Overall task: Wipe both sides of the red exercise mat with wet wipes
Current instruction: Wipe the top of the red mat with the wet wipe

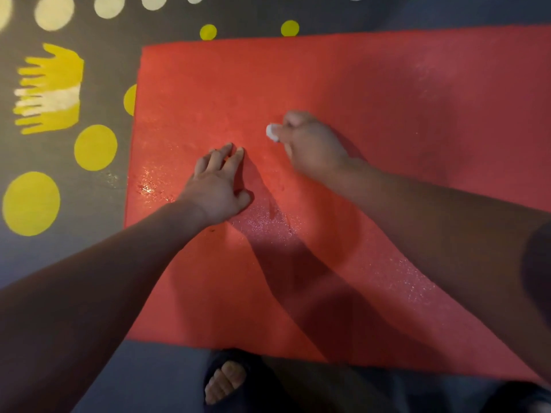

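Observation:
The red exercise mat (pixel 372 93) lies flat on the dark floor and fills most of the view; its left end is in sight, its right end runs out of frame. Wet, shiny patches show near its left edge and lower middle. My left hand (pixel 219 186) rests on the mat with fingers spread and fairly straight, pressing down. My right hand (pixel 310 144) is curled round a small white wet wipe (pixel 272 132), of which only a bunched end sticks out on the left. That hand sits on the mat just right of and beyond the left hand.
The dark grey floor (pixel 107 31) carries painted yellow and white dots and a yellow handprint shape (pixel 50 87) left of the mat. A bare foot in a dark sandal (pixel 223 380) stands at the mat's near edge.

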Motion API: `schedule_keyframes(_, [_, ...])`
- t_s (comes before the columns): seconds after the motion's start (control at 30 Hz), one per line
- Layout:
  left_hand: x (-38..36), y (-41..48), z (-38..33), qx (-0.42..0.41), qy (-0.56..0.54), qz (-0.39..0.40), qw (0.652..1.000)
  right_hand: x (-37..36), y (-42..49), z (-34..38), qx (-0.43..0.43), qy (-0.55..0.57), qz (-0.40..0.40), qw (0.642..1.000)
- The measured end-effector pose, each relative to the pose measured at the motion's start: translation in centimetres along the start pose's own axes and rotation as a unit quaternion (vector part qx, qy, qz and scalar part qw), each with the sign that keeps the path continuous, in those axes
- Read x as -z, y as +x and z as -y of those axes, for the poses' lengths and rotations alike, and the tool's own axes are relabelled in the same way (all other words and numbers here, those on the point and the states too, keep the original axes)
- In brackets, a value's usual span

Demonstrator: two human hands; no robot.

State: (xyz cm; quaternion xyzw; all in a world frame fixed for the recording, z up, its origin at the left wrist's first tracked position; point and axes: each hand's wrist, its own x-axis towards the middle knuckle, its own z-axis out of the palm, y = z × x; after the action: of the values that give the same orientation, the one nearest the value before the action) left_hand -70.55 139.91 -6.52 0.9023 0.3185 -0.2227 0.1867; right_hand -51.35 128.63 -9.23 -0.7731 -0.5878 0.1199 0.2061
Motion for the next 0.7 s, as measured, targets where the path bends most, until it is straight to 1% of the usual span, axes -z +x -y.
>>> schedule_keyframes(0.07, [-0.1,0.1,-0.1,0.002,-0.005,-0.007,1.0,-0.5,-3.5,1.1,0.085,0.009,0.031,0.996])
schedule_keyframes(0.13, [0.0,0.1,-0.2,0.008,-0.014,-0.014,1.0,-0.6,-6.6,1.7,0.167,0.005,0.076,0.983])
schedule_keyframes(0.2, [0.2,0.1,-0.4,0.01,-0.017,-0.014,1.0,-0.1,-7.1,1.3,0.216,-0.022,0.116,0.969])
schedule_keyframes(0.23, [0.3,0.1,-0.5,0.011,-0.016,-0.013,1.0,0.1,-6.3,0.7,0.215,-0.041,0.115,0.969])
schedule_keyframes(0.27, [0.4,0.1,-0.6,0.011,-0.015,-0.012,1.0,0.3,-5.2,0.0,0.189,-0.058,0.101,0.975])
schedule_keyframes(0.33, [0.5,0.0,-0.9,0.01,-0.013,-0.014,1.0,0.9,-3.0,-1.6,0.084,-0.068,0.041,0.993])
schedule_keyframes(0.37, [0.5,-0.2,-1.0,0.012,-0.013,-0.015,1.0,1.0,-2.3,-2.1,0.027,-0.063,0.01,0.998])
schedule_keyframes(0.4, [0.5,-0.3,-1.1,0.015,-0.014,-0.015,1.0,0.8,-2.0,-2.1,-0.013,-0.05,-0.009,0.999])
schedule_keyframes(0.43, [0.4,-0.4,-1.1,0.017,-0.016,-0.016,1.0,0.4,-2.3,-1.5,-0.023,-0.039,-0.014,0.999])
schedule_keyframes(0.5, [0.3,-0.6,-1.1,0.016,-0.017,-0.021,1.0,-0.3,-4.1,0.6,0.026,-0.011,0.011,1.0])
schedule_keyframes(0.57, [0.0,-0.8,-1.0,0.013,-0.015,-0.026,0.999,-0.5,-7.3,2.3,0.13,-0.001,0.061,0.99])
schedule_keyframes(0.6, [0.0,-0.9,-1.0,0.011,-0.014,-0.03,0.999,-0.4,-8.7,2.9,0.192,-0.009,0.082,0.978])
schedule_keyframes(0.63, [-0.1,-1.1,-1.1,0.012,-0.014,-0.034,0.999,-0.3,-9.8,2.9,0.233,-0.017,0.109,0.966])
schedule_keyframes(0.67, [-0.1,-1.2,-1.2,0.013,-0.015,-0.037,0.999,-0.2,-10.1,2.4,0.251,-0.021,0.135,0.958])
schedule_keyframes(0.7, [-0.1,-1.4,-1.3,0.015,-0.016,-0.039,0.999,0.1,-9.8,1.8,0.256,-0.024,0.135,0.957])
